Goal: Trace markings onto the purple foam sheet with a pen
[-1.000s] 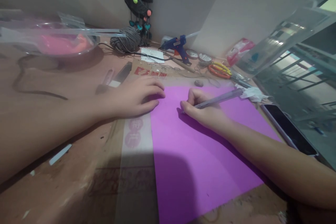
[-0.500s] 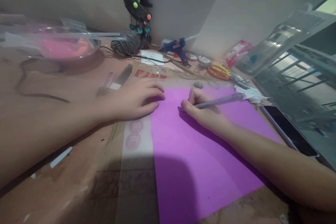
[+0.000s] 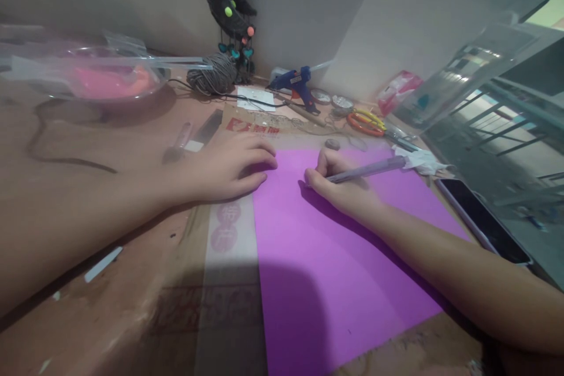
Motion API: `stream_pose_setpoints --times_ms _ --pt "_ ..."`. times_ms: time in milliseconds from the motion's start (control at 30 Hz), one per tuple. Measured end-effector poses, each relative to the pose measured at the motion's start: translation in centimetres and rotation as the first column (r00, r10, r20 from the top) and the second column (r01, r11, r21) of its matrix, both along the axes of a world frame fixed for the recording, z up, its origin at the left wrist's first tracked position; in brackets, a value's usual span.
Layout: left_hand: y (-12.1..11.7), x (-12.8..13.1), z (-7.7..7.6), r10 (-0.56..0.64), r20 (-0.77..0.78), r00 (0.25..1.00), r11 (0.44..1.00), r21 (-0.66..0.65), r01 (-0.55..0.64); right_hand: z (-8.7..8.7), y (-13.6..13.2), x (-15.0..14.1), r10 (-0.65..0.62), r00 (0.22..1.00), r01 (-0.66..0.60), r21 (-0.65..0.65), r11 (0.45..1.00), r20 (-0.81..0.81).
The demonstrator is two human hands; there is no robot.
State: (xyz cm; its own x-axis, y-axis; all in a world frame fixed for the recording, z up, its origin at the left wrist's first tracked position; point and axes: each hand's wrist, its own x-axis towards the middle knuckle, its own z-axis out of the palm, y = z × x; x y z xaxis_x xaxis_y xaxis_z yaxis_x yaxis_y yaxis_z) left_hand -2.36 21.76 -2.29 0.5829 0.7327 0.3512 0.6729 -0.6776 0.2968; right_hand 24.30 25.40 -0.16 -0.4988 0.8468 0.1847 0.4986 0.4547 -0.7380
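Observation:
A purple sheet of paper (image 3: 343, 270) lies over a printed cardboard piece (image 3: 229, 270) in the middle of the view. My right hand (image 3: 337, 182) rests on the sheet's upper part, its fingers closed around a pen (image 3: 370, 169). The pen slants, its rear end toward the right, and its tip is hidden by the fingers. My left hand (image 3: 240, 164) lies with fingers spread, the fingertips on the sheet's upper left edge. Beneath and behind that hand sits a cutter-like tool (image 3: 207, 129), partly covered.
Along the back stand a bowl with pink material (image 3: 110, 79), a grey yarn ball (image 3: 212, 73), a blue glue gun (image 3: 293, 82) and orange-yellow handled scissors (image 3: 368, 123). A phone (image 3: 484, 220) lies at the table's right edge. A black crescent decoration (image 3: 220, 3) leans near the wall.
Both hands and the pen keep almost the same place. The whole view has shifted very slightly.

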Motion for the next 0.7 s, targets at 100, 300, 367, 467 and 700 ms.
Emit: stream_pose_setpoints --times_ms 100,300,367,467,700 --pt "0.0 0.0 0.1 0.006 0.011 1.0 1.0 -0.009 -0.006 -0.1 -0.1 0.3 0.026 1.0 -0.025 -0.035 0.999 0.01" --pt "-0.1 0.1 0.0 -0.003 0.023 1.0 1.0 -0.016 0.003 -0.1 -0.3 0.3 0.01 1.0 -0.01 -0.036 0.999 0.008" --pt "-0.1 0.1 0.0 0.033 0.025 0.999 0.999 -0.012 -0.033 -0.1 -0.4 0.2 0.012 1.0 -0.013 -0.054 0.998 -0.007" --pt "0.1 0.0 0.2 0.17 0.049 0.984 0.985 0.014 -0.171 0.1 -0.1 0.4 -0.02 0.994 0.011 -0.08 0.997 -0.109" --pt "0.6 -0.8 -0.1 0.362 0.049 0.931 0.931 0.035 -0.364 1.6 2.3 1.3 -0.134 0.946 0.161 0.07 0.984 -0.295"
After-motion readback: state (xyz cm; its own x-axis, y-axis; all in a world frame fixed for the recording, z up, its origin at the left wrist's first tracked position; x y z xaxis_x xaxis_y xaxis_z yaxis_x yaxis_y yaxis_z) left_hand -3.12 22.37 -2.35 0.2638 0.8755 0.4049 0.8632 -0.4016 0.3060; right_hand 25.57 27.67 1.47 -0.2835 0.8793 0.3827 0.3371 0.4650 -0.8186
